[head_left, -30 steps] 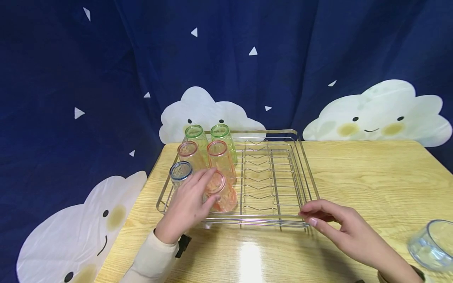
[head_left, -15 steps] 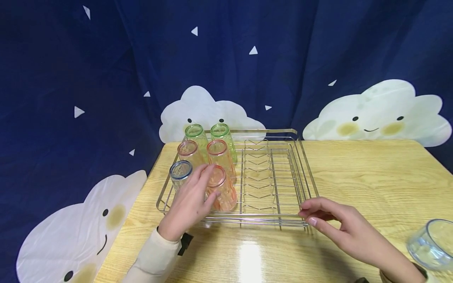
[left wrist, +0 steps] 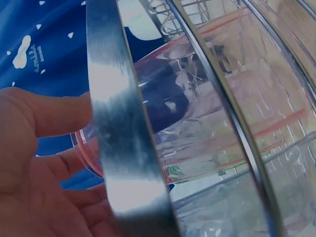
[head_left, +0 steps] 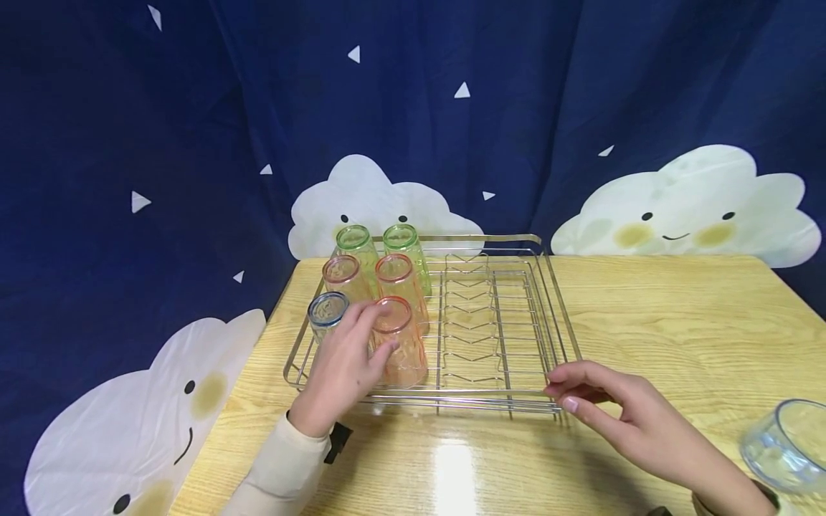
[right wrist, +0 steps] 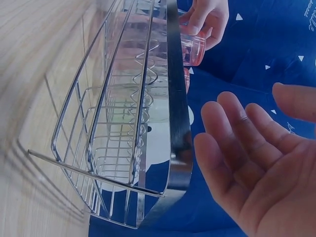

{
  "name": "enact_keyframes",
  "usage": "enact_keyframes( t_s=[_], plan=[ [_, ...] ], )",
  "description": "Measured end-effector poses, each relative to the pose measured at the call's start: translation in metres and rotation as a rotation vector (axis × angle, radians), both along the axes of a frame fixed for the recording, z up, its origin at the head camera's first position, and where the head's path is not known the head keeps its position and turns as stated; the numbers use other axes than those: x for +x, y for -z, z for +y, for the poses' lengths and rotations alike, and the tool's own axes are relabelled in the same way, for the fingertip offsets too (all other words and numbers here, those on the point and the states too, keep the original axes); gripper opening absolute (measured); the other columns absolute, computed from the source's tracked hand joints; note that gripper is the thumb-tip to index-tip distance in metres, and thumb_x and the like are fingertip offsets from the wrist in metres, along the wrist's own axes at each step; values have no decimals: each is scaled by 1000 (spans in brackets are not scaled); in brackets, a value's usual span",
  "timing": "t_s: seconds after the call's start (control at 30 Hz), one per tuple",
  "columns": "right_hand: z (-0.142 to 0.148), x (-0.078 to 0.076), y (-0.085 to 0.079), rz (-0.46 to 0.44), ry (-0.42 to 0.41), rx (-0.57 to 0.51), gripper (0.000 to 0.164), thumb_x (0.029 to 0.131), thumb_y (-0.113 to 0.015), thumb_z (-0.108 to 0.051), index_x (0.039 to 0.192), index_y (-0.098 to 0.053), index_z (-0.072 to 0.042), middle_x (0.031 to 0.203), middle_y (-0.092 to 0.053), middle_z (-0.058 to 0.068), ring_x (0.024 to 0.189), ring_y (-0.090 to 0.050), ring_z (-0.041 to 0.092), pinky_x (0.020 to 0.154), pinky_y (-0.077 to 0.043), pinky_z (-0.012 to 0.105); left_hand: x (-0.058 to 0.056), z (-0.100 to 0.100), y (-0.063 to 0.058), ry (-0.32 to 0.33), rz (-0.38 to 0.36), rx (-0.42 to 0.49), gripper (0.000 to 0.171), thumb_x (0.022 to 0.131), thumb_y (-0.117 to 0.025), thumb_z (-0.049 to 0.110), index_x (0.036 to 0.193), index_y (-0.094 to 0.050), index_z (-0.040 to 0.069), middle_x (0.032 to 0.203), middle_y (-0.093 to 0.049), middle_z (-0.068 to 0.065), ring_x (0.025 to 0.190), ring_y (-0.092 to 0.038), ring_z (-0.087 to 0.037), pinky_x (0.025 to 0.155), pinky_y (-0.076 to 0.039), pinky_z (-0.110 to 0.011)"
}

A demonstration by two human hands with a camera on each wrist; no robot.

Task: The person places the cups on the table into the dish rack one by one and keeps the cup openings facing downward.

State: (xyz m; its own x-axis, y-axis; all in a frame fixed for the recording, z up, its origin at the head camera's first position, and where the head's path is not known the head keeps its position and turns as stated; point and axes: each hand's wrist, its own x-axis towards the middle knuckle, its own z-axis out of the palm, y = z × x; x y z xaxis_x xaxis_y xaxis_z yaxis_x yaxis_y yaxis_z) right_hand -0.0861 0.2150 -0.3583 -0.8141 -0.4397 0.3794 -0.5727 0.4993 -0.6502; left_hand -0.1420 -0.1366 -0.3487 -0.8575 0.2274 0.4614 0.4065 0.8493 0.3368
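My left hand holds an upside-down pink glass near its base, thumb in front and fingers behind. This glass stands at the front of the left part of a metal dish rack. In the left wrist view, the rack's flat rail hides part of the grip. To its left is an upside-down blue-rimmed glass, partly hidden by the hand. My right hand is at the rack's front right corner, fingers loosely bent; in the right wrist view its fingers are apart from the rail.
Behind are two more upside-down pink glasses, one left and one right, then two green glasses at the back. A bluish clear glass stands on the wooden table at the right. A blue curtain hangs behind.
The front pink glass has gone from leaning to more upright, its base tipping slightly back, with my left hand on it. My right hand has stayed at the rack corner.
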Motion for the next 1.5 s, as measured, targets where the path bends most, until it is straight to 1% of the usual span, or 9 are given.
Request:
enact_keyframes(
  t_s=[0.17,0.5,0.6,0.7,0.8,0.93,1.13,1.23,1.5],
  plan=[
    [1,0,1,22,-17,-1,36,91,-64,4,117,-65,-20,104,-73,-12,97,-68,-3,79,-51,9,-1,-2,0,-13,-11,-1,45,86,-77,24,126,-61,12,122,-63,-11,102,-67,-28,81,-57,-43],
    [1,0,3,33,-16,32,36,91,-65,2,117,-65,-23,104,-72,-16,95,-68,-3,79,-51,9,3,-2,-1,-42,-46,-11,52,87,-76,24,134,-58,11,136,-57,-15,115,-64,-35,92,-54,-52],
    [1,0,4,35,-22,40,36,91,-65,2,117,-65,-23,104,-72,-16,95,-68,-2,78,-51,9,4,-1,-2,-55,-11,45,51,86,-75,23,132,-59,8,138,-55,-16,121,-61,-35,98,-52,-52],
    [1,-1,5,37,-38,46,36,91,-65,2,117,-64,-23,103,-72,-16,94,-68,-2,78,-51,10,6,0,-4,-55,75,173,45,86,-74,19,126,-62,4,137,-58,-15,124,-58,-34,101,-49,-52],
    [2,-2,5,39,-44,54,36,91,-65,2,117,-64,-23,103,-72,-17,94,-68,-2,77,-51,10,7,0,-6,-17,161,280,38,86,-74,15,121,-65,3,133,-62,-13,120,-61,-30,95,-53,-48],
    [2,-1,6,35,-37,59,36,91,-65,1,117,-64,-23,103,-72,-17,93,-68,-1,77,-51,10,8,1,-7,98,197,322,37,85,-72,10,120,-65,2,130,-64,-13,117,-63,-27,87,-57,-42],
    [4,-1,4,44,-22,70,37,90,-66,1,117,-64,-25,103,-72,-17,93,-68,-1,77,-51,9,11,3,-7,245,205,284,45,83,-72,11,125,-62,1,132,-63,-14,126,-59,-26,107,-48,-42],
    [7,-1,2,44,-4,73,37,90,-66,1,117,-65,-25,104,-72,-16,94,-68,-2,77,-50,9,12,5,-8,276,202,264,47,83,-72,12,127,-61,2,133,-63,-14,128,-58,-26,109,-46,-40],
    [17,0,-3,51,51,91,37,89,-68,0,116,-66,-25,105,-73,-15,94,-67,-4,76,-49,6,16,8,-8,296,196,232,46,85,-71,14,129,-61,4,134,-63,-10,127,-58,-27,112,-43,-40]
  ],
)
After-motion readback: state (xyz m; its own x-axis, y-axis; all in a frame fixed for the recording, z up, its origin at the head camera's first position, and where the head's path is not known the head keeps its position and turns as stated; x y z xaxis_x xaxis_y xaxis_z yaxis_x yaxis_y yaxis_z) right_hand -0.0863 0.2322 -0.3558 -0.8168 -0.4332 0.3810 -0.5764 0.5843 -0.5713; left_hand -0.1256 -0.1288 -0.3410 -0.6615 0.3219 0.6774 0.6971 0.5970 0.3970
